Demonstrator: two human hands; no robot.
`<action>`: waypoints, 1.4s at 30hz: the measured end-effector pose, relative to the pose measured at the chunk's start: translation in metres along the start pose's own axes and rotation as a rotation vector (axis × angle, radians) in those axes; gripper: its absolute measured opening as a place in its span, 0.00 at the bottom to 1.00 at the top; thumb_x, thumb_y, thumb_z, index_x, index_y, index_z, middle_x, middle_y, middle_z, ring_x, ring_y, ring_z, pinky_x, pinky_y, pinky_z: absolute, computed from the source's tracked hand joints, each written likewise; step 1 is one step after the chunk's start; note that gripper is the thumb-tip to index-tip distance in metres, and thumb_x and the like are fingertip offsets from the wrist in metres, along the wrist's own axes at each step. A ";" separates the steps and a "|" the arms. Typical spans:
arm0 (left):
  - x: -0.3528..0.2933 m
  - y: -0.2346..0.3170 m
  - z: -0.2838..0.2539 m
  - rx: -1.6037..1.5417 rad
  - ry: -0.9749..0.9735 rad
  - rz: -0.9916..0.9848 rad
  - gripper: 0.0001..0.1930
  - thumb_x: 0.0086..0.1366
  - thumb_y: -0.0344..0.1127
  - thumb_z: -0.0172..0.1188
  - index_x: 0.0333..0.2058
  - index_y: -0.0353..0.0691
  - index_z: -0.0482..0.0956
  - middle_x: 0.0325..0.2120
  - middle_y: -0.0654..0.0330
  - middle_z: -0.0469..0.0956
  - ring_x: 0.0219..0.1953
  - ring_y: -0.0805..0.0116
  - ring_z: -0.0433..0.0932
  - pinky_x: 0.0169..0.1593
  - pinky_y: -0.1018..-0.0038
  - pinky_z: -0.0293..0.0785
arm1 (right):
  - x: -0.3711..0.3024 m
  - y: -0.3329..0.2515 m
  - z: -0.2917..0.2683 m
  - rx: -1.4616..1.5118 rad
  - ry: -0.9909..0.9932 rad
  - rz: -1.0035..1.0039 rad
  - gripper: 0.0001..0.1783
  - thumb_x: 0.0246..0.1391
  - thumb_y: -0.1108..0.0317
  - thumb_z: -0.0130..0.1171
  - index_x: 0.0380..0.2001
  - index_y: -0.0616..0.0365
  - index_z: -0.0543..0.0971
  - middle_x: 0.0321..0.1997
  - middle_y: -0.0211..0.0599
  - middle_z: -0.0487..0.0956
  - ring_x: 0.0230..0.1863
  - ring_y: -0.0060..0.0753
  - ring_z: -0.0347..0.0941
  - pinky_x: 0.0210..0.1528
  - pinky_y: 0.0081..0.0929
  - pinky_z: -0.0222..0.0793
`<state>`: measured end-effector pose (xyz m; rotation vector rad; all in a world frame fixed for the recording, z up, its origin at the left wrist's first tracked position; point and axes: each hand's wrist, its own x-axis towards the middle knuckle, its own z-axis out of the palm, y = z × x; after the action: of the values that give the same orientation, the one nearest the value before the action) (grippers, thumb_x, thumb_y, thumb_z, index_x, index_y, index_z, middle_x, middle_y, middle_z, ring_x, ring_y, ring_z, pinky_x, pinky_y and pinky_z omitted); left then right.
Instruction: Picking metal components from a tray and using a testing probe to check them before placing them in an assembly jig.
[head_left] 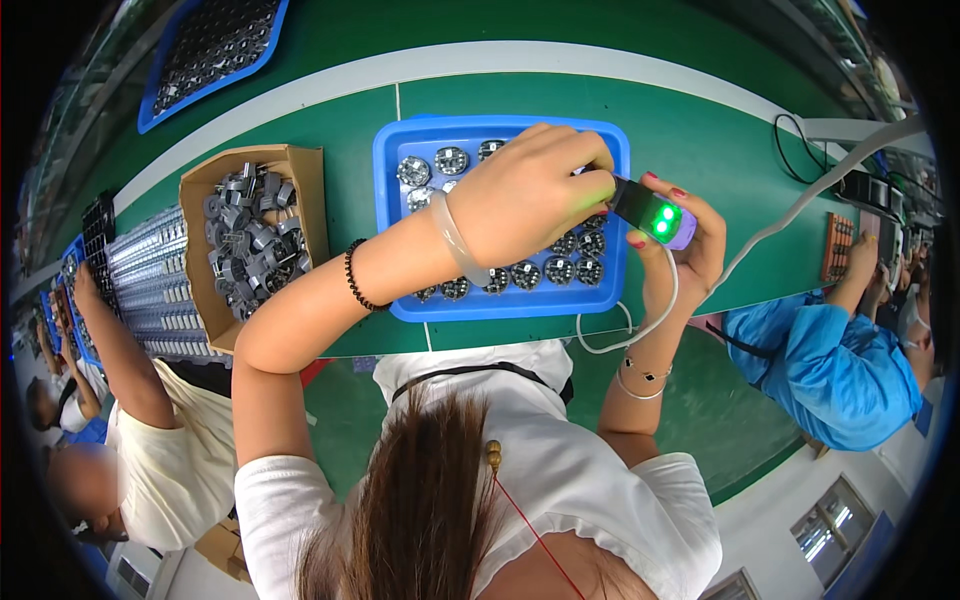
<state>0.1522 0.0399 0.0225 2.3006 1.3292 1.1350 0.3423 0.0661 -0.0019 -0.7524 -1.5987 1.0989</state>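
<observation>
My left hand (540, 190) reaches across a blue tray (384, 190), its fingers closed at the black end of a small device. My right hand (705, 235) grips the same small black and purple device (682, 228), on which two green lights glow. A white cable (655, 322) hangs below the device and loops near my right wrist. What exactly my left fingertips pinch is hidden behind the hand. Round silver-and-black parts (452, 160) lie in rows in the tray, partly covered by my left hand and forearm.
Left of the tray, a cardboard box (312, 190) holds many grey cylindrical parts with leads. Beside it lie rows of pale parts (150, 275). Another blue tray (148, 110) stands at the far left. A thick grey cable (780, 235) crosses at right. Co-workers sit on both sides.
</observation>
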 end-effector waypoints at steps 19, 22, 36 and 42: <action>-0.067 0.028 -0.112 0.596 0.027 -0.518 0.10 0.48 0.31 0.66 0.30 0.38 0.78 0.33 0.56 0.77 0.39 0.57 0.74 0.42 0.66 0.67 | -0.008 0.009 -0.034 -0.030 0.034 0.023 0.30 0.43 0.62 0.70 0.48 0.59 0.70 0.45 0.47 0.77 0.49 0.37 0.72 0.54 0.32 0.65; -0.041 0.040 -0.046 0.354 -0.163 -0.338 0.10 0.49 0.37 0.67 0.29 0.42 0.78 0.32 0.61 0.76 0.37 0.63 0.74 0.41 0.68 0.65 | -0.010 0.009 -0.034 -0.116 -0.037 -0.002 0.30 0.41 0.65 0.71 0.48 0.59 0.70 0.45 0.46 0.77 0.49 0.37 0.72 0.53 0.32 0.65; -0.010 0.023 0.022 0.390 -0.035 0.004 0.06 0.46 0.36 0.64 0.22 0.45 0.76 0.23 0.68 0.69 0.31 0.69 0.69 0.37 0.72 0.61 | -0.012 0.005 -0.037 -0.146 -0.084 0.002 0.27 0.34 0.74 0.71 0.43 0.62 0.75 0.44 0.44 0.75 0.46 0.38 0.72 0.47 0.29 0.69; -0.013 0.037 0.009 0.290 -0.001 -0.059 0.09 0.45 0.34 0.66 0.26 0.44 0.76 0.31 0.67 0.74 0.37 0.68 0.72 0.41 0.70 0.63 | -0.011 -0.005 -0.023 -0.092 -0.121 -0.066 0.27 0.32 0.75 0.72 0.41 0.62 0.76 0.43 0.45 0.77 0.44 0.39 0.73 0.46 0.30 0.70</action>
<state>0.1778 0.0102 0.0307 2.4361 1.6453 0.9777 0.3674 0.0617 0.0000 -0.6992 -1.7740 1.0464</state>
